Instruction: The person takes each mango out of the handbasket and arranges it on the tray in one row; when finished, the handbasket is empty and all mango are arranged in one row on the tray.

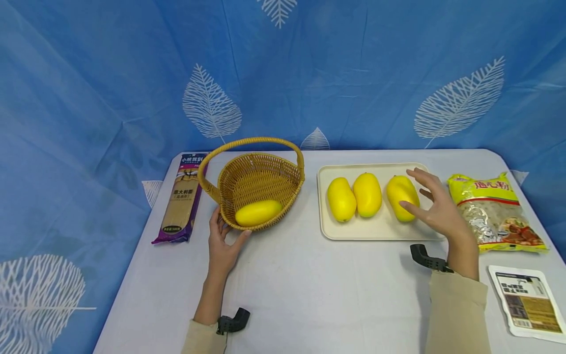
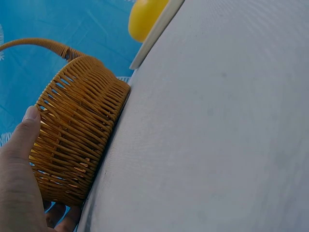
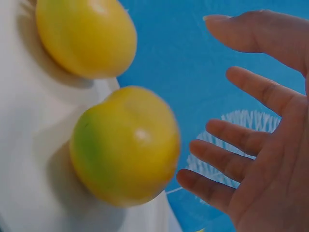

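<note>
- Currently your right hand, right of centre in the frame, is spread wide, fingers extended, holding nothing; the right wrist view shows a gap between fingertips and fruit.
- Your left hand, left of centre, grips the basket at its lower-left edge, thumb at the rim, fingers about the wicker side.
- Nearest your right hand: the right mango, lying on the right half of the tray. Step in hand, judged from the pose: grasping this fruit.
- Suggested grasp: thumb on one flank, fingers on the other, across the belly. Skin looks smooth; broad contact should hold better than a fingertip pinch.
- Lift straight up before any sideways travel; the tray's raised rim could catch a low fruit.
- Middle mango and left mango lie close together, left of the right mango. The gap there should leave your thumb room.
- Left hold: steady, no pulling. The basket looks light and could tip; the basket mango, low inside it, might roll.
- Outward: noodle packet left of the basket; pasta bag beside your right hand, worth avoiding with the wrist; white pouch at lower right.
</note>
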The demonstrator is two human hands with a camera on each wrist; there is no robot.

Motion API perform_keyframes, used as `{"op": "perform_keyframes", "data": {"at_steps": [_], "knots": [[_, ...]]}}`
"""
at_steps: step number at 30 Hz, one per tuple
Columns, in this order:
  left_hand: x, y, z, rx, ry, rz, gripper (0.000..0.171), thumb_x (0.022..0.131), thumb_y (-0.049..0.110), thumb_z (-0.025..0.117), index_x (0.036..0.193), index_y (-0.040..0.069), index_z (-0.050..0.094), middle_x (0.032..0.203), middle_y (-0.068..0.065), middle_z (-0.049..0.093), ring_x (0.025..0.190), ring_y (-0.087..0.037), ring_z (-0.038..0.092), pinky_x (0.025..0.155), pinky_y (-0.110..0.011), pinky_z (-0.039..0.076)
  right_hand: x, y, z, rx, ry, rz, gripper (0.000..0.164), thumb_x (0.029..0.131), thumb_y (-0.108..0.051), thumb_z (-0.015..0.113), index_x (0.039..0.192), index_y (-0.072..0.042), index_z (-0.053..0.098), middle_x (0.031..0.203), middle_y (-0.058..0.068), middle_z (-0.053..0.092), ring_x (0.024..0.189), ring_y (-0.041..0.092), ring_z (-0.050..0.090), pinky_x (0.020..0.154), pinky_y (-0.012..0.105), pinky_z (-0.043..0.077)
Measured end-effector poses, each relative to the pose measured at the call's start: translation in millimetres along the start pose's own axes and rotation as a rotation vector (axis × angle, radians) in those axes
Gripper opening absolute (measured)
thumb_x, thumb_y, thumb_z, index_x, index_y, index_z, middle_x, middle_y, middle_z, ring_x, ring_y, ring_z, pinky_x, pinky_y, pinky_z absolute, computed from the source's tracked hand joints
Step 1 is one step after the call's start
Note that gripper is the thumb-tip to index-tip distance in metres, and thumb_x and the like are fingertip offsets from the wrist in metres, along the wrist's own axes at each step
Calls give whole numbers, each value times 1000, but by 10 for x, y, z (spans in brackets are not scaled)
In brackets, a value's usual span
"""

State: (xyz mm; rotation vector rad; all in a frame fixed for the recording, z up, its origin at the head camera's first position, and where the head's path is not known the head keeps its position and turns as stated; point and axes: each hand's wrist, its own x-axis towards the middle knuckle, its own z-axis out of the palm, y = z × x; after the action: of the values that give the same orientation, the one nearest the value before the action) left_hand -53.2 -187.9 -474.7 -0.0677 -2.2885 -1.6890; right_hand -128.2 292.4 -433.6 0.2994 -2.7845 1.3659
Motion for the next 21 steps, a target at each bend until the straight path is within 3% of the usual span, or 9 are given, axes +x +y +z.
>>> {"op": "perform_keyframes", "data": {"at_steps": [5, 8, 10, 12, 17, 21], "knots": [[-1, 2, -14, -4, 2, 4, 89, 79, 5, 73, 147, 2, 15, 147, -21, 29, 131, -35, 36, 104, -23, 37, 2, -145, -10, -25, 7, -25, 77, 77, -9, 75, 143, -26, 37, 152, 2, 25, 140, 16, 20, 105, 54, 31], [-1, 4, -19, -2, 2, 5, 89, 78, 4, 73, 147, 2, 15, 147, -21, 29, 131, -35, 36, 104, -22, 37, 6, -248, 9, -48, 10, -59, 78, 76, -8, 76, 142, -27, 38, 151, 5, 29, 138, 14, 24, 107, 31, 35], [1, 4, -21, -2, 2, 4, 89, 78, 5, 73, 147, 2, 15, 147, -21, 29, 131, -36, 36, 104, -21, 37, 13, -327, 39, -52, 5, -89, 79, 75, -6, 76, 141, -26, 39, 149, 6, 31, 136, 8, 26, 101, 15, 34], [3, 4, -22, -3, 3, -1, 90, 79, 5, 73, 147, 2, 15, 147, -22, 29, 131, -35, 36, 104, -23, 37, 23, -406, 83, -38, -7, -131, 80, 73, -2, 77, 141, -24, 40, 148, 7, 32, 133, 3, 27, 93, 7, 31], [12, -3, -20, -4, 1, -3, 90, 78, 4, 73, 147, 1, 15, 146, -23, 28, 130, -37, 36, 104, -27, 38, 54, -607, 246, -9, -61, -256, 82, 71, 1, 78, 141, -20, 40, 147, 8, 34, 132, 1, 29, 95, 9, 34], [17, -2, -14, 8, -3, -5, 90, 78, 6, 74, 146, 1, 16, 146, -23, 29, 130, -37, 37, 104, -27, 39, 85, -776, 440, -4, -132, -331, 79, 73, -6, 78, 141, -20, 40, 147, 5, 33, 133, 10, 31, 99, 30, 43]]}}
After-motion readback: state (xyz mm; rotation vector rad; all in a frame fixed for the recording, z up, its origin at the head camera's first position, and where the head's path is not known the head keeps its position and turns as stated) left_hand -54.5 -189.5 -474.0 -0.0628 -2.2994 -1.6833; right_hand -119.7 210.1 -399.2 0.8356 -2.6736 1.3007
